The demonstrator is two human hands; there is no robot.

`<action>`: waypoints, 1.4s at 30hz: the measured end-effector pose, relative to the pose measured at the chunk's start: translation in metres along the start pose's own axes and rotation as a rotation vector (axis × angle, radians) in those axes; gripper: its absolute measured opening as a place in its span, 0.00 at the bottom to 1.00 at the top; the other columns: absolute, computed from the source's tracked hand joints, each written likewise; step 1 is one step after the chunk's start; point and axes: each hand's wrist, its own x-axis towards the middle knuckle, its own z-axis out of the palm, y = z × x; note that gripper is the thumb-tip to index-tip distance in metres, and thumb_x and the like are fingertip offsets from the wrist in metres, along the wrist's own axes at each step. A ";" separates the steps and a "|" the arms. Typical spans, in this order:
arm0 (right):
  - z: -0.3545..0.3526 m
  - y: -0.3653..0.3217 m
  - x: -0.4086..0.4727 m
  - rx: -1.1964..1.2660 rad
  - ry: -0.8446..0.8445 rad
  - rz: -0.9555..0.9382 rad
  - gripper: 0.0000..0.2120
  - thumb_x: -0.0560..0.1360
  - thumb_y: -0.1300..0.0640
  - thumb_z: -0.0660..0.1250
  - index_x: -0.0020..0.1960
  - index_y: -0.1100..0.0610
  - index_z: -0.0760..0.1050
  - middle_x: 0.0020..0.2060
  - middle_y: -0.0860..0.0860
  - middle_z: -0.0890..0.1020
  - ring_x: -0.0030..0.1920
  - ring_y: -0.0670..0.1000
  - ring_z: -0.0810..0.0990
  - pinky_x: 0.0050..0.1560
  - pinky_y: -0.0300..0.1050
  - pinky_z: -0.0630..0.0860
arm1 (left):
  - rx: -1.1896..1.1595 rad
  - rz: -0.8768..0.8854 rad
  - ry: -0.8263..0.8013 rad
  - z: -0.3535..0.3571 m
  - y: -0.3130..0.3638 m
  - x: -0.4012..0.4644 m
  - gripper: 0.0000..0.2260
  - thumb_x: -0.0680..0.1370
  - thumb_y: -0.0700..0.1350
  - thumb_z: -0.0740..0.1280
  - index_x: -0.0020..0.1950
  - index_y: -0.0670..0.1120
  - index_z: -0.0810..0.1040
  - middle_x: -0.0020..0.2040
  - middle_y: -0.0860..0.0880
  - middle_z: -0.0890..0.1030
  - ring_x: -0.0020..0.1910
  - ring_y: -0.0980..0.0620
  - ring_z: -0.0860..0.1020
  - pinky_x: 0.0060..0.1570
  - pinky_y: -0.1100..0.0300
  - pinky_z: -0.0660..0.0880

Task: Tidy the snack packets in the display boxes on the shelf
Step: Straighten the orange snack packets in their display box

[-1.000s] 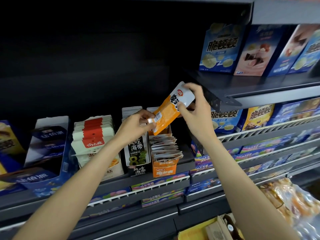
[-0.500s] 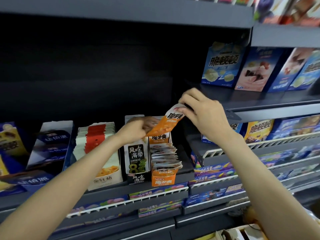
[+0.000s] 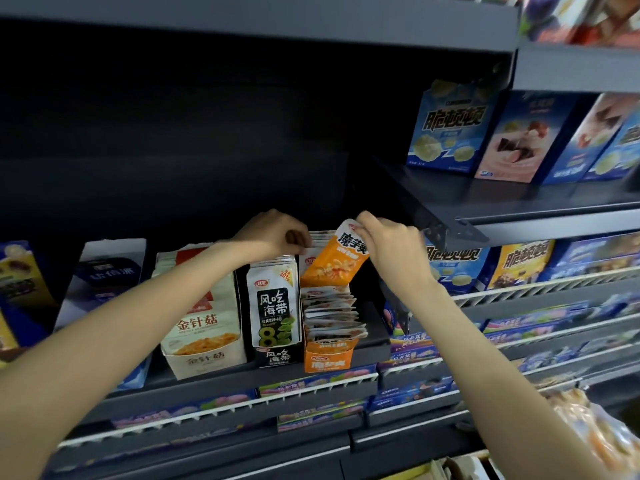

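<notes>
Orange snack packet (image 3: 334, 259), pinched at its top by the right hand (image 3: 391, 249), has come down from mid-air and now stands tilted at the back of the orange display box (image 3: 327, 356). Left hand (image 3: 277, 233) has let go of it and curls at the rear packets of that box, beside the black seaweed box (image 3: 275, 317) on the shelf (image 3: 242, 381).

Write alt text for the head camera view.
The right hand pinches an orange snack packet by its top corner, lowering it into the orange display box on a dark shelf. The left hand reaches behind the neighbouring black-and-white seaweed box.
</notes>
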 end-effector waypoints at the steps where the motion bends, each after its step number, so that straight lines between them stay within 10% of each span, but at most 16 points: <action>1: 0.005 -0.005 0.003 -0.050 0.019 -0.036 0.14 0.66 0.61 0.78 0.47 0.56 0.76 0.26 0.50 0.75 0.22 0.56 0.75 0.20 0.39 0.65 | -0.002 -0.004 0.006 0.000 0.000 -0.001 0.06 0.74 0.45 0.73 0.50 0.52 0.83 0.45 0.56 0.82 0.44 0.60 0.78 0.42 0.67 0.72; 11: 0.031 -0.038 0.010 -0.047 -0.342 -0.133 0.18 0.76 0.57 0.65 0.65 0.53 0.71 0.56 0.53 0.79 0.53 0.59 0.81 0.45 0.48 0.75 | -0.023 -0.069 0.030 0.002 -0.004 -0.007 0.06 0.75 0.47 0.71 0.51 0.54 0.82 0.49 0.55 0.83 0.49 0.56 0.79 0.53 0.56 0.77; 22: 0.045 -0.030 0.023 0.255 -0.489 -0.047 0.09 0.72 0.51 0.71 0.50 0.54 0.78 0.41 0.54 0.76 0.48 0.57 0.78 0.43 0.41 0.66 | 0.005 -0.074 0.033 0.003 -0.001 -0.007 0.06 0.74 0.48 0.71 0.50 0.56 0.82 0.49 0.56 0.83 0.48 0.57 0.79 0.52 0.56 0.77; 34: 0.047 -0.017 0.015 0.451 -0.305 -0.016 0.08 0.71 0.59 0.72 0.49 0.58 0.78 0.45 0.53 0.82 0.45 0.54 0.80 0.45 0.47 0.75 | 0.074 0.279 0.145 0.010 0.026 -0.045 0.09 0.76 0.49 0.69 0.54 0.48 0.81 0.51 0.52 0.81 0.49 0.57 0.78 0.53 0.57 0.76; 42: 0.045 0.000 0.003 0.639 -0.355 -0.132 0.11 0.73 0.70 0.65 0.45 0.57 0.82 0.53 0.49 0.76 0.50 0.44 0.76 0.49 0.30 0.70 | 0.302 0.152 -0.022 0.029 0.035 -0.049 0.11 0.80 0.51 0.64 0.60 0.51 0.78 0.48 0.49 0.83 0.47 0.52 0.81 0.47 0.61 0.71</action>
